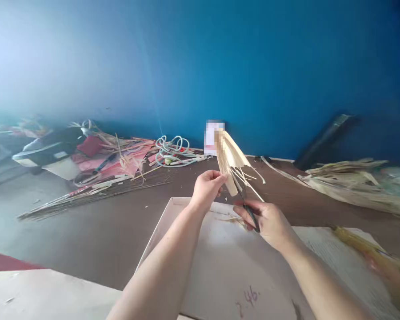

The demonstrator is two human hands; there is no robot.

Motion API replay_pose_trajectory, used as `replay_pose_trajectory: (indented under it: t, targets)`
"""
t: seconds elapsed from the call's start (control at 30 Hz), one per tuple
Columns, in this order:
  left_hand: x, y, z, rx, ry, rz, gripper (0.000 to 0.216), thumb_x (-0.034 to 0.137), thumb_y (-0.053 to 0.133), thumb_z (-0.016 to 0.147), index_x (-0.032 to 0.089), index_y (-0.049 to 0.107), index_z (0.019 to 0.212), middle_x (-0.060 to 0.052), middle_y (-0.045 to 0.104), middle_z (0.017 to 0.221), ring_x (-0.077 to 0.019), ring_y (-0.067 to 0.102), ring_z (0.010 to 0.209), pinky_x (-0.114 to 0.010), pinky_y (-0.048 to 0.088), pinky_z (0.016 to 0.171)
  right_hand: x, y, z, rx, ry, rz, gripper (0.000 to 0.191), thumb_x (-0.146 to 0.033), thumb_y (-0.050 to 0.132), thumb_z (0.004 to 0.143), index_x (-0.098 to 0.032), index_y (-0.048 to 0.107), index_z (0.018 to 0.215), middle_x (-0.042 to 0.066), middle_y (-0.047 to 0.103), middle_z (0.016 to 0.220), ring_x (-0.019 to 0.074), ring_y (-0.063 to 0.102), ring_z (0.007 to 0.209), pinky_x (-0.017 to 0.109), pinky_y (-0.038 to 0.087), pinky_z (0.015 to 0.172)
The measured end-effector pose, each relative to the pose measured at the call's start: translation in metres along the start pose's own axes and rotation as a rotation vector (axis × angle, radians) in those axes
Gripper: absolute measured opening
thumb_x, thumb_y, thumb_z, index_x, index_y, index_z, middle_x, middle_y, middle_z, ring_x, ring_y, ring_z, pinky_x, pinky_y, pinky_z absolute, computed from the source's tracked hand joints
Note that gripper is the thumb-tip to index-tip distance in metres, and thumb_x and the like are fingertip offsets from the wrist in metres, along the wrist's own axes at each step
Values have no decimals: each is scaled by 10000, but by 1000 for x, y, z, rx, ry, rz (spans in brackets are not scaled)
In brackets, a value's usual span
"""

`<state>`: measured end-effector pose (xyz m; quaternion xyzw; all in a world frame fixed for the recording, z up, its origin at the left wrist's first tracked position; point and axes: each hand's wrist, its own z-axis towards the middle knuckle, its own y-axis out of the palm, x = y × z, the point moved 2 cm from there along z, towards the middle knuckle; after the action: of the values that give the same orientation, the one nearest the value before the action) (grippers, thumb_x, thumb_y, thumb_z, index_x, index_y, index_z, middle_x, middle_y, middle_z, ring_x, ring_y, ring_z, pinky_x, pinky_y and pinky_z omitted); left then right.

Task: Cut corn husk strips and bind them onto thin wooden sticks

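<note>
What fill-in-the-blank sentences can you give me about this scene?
1. The left hand holds up a bundle of pale strips in front of a ____ wall.
2. The right hand grips a pair of dark-handled ____.
3. In the picture, the coiled cable lies on the floor to the ____ of the bundle.
Missing words: blue; scissors; left.

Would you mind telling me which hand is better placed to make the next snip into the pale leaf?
Right, probably: the right hand grips the dark scissors, their blades at the frayed edge of the pale leaf, while the left hand is pinching that leaf.
</note>
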<state>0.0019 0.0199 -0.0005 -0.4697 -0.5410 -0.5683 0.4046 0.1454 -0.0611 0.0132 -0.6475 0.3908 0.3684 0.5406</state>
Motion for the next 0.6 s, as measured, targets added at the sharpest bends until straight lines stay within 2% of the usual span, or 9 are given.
replay_pose_trajectory:
  t: [0.23, 0.6]
  targets:
    - [0, 2, 0, -45, -15, 17, 256, 356, 683, 630, 150, 535, 662, 39, 455, 503, -46, 396, 412, -150, 291, 369, 7, 1, 0, 12, -15, 53, 351, -483, 616, 733, -187, 645, 919, -37, 470, 540, 99, 403, 510, 206, 337, 486]
    - [4, 1, -2, -62, 1, 49, 282, 383, 688, 626, 147, 539, 664, 39, 456, 499, -44, 388, 416, -152, 308, 381, -6, 0, -3, 14, 2, 17, 387, -517, 611, 715, -183, 662, 906, -31, 467, 535, 105, 398, 508, 214, 343, 483]
